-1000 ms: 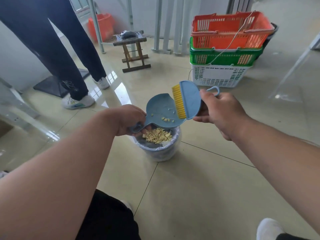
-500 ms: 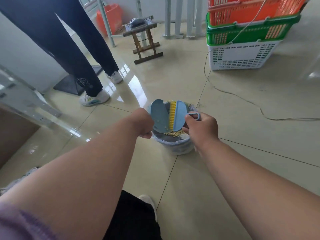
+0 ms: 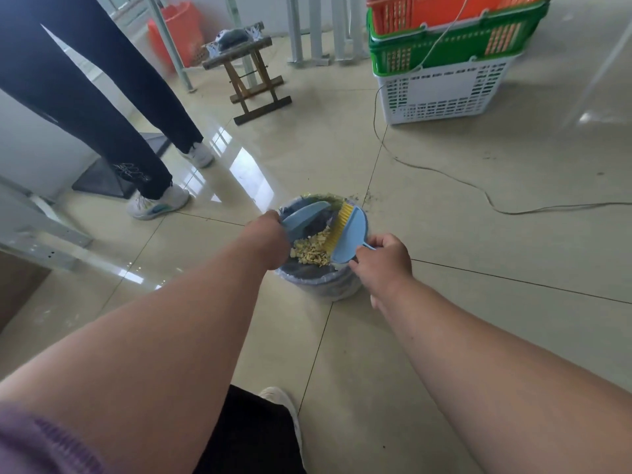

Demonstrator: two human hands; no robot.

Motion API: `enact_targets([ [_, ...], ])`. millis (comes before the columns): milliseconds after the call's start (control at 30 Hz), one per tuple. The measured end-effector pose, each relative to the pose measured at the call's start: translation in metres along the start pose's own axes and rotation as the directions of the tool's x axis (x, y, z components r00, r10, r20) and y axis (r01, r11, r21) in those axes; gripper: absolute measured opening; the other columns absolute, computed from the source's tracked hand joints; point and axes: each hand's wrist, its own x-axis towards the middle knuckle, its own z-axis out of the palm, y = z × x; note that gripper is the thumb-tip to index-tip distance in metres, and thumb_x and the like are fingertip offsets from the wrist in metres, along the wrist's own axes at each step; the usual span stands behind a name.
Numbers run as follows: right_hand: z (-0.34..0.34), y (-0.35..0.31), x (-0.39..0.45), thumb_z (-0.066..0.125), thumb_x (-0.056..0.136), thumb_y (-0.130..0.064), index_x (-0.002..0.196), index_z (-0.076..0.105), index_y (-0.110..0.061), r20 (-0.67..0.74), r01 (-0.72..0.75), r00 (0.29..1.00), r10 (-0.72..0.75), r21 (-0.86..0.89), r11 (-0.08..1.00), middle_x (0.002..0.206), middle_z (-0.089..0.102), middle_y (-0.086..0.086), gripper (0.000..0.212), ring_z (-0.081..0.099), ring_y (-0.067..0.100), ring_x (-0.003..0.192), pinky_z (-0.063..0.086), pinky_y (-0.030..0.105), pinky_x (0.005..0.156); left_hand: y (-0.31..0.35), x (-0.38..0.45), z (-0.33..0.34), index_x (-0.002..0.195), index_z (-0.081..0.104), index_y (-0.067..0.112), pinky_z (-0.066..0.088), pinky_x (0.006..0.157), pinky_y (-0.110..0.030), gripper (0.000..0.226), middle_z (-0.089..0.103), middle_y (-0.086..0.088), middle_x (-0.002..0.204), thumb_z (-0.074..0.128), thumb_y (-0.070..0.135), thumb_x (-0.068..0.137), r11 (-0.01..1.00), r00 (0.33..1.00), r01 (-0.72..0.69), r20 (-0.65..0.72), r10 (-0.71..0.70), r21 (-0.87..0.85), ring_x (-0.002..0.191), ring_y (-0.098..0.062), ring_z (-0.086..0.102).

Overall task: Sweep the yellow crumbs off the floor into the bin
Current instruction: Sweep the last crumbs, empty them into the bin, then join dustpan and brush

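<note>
Head view: left hand fingers grip plastic dustpan, right hand fingers pinch bristled brush.

Both bare forearms reach forward over the bin, the left hand gripping the dustpan, the right hand pinching the brush handle.
</note>
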Motion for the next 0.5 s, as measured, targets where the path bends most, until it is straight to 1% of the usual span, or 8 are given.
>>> enact_targets([
  [100,-0.002,0.001,0.002,0.065,0.084,-0.008,0.091,0.064,-0.02,0.018,-0.004,1.0,0.005,-0.029,1.0,0.088,0.071,0.001,0.014,0.07,0.02,0.085,0.061,0.035,0.073,0.004,0.001,0.003,0.138,0.054,0.014,0.058,0.08,-0.04,0.045,0.066,-0.014,0.113,0.061,0.009,0.094,1.0,1.0,-0.02,-0.013,0.02,0.02,0.099,-0.037,0.065],
  [167,-0.003,0.001,0.002,0.065,0.083,-0.008,0.09,0.063,-0.02,0.028,-0.003,1.0,0.003,-0.024,1.0,0.088,0.071,0.003,0.014,0.071,0.022,0.087,0.062,0.038,0.076,0.005,0.001,0.001,0.14,0.053,0.013,0.06,0.085,-0.042,0.048,0.061,-0.012,0.109,0.061,0.008,0.093,1.0,1.0,-0.014,-0.011,0.014,0.008,0.103,-0.038,0.065],
  [233,-0.002,0.002,0.001,0.064,0.08,-0.009,0.087,0.063,-0.021,0.054,-0.012,0.998,0.012,0.002,1.0,0.088,0.072,0.004,0.014,0.072,0.024,0.088,0.064,0.046,0.081,0.007,0.002,0.0,0.138,0.056,0.011,0.06,0.087,-0.042,0.046,0.056,-0.011,0.105,0.06,0.007,0.093,0.999,1.0,0.016,-0.009,-0.017,-0.029,0.104,-0.038,0.064],
  [300,0.0,0.003,0.0,0.063,0.078,-0.011,0.086,0.064,-0.022,0.087,-0.017,0.996,0.015,0.022,1.0,0.087,0.073,0.004,0.014,0.073,0.023,0.087,0.064,0.049,0.082,0.006,0.005,-0.002,0.123,0.063,0.003,0.055,0.073,-0.038,0.032,0.056,-0.012,0.093,0.054,0.005,0.093,0.995,0.999,0.052,0.007,-0.052,-0.08,0.087,-0.036,0.06],
  [367,0.001,0.001,-0.002,0.061,0.079,-0.013,0.086,0.064,-0.024,0.085,-0.012,0.996,0.009,0.036,0.999,0.087,0.073,0.003,0.014,0.074,0.022,0.087,0.064,0.047,0.08,0.004,0.005,-0.007,0.097,0.063,0.0,0.043,0.057,-0.033,0.017,0.055,-0.016,0.078,0.049,0.006,0.089,0.985,0.994,0.105,0.039,-0.1,-0.14,0.065,-0.032,0.051],
  [400,0.0,0.0,-0.003,0.059,0.08,-0.013,0.087,0.064,-0.024,0.07,0.001,0.998,-0.003,0.024,1.0,0.089,0.072,0.003,0.014,0.073,0.022,0.087,0.065,0.043,0.077,0.003,0.006,-0.009,0.09,0.061,0.001,0.042,0.055,-0.032,0.013,0.058,-0.017,0.077,0.049,0.008,0.088,0.979,0.992,0.124,0.047,-0.118,-0.162,0.062,-0.032,0.05],
  [467,-0.001,0.001,-0.004,0.058,0.084,-0.012,0.09,0.062,-0.024,0.016,0.024,1.0,-0.024,-0.012,1.0,0.092,0.07,0.001,0.015,0.07,0.02,0.087,0.061,0.034,0.066,0.003,0.008,-0.012,0.087,0.061,0.005,0.049,0.06,-0.036,0.01,0.063,-0.016,0.081,0.052,0.011,0.089,0.972,0.989,0.142,0.063,-0.132,-0.187,0.066,-0.034,0.056],
  [500,-0.001,0.002,-0.005,0.058,0.085,-0.011,0.091,0.061,-0.024,0.006,0.03,1.0,-0.03,-0.022,0.999,0.093,0.069,0.0,0.015,0.069,0.019,0.087,0.06,0.033,0.066,0.005,0.005,-0.015,0.084,0.059,0.006,0.048,0.06,-0.036,0.009,0.061,-0.015,0.079,0.052,0.01,0.089,0.972,0.988,0.15,0.071,-0.139,-0.184,0.066,-0.033,0.055],
])
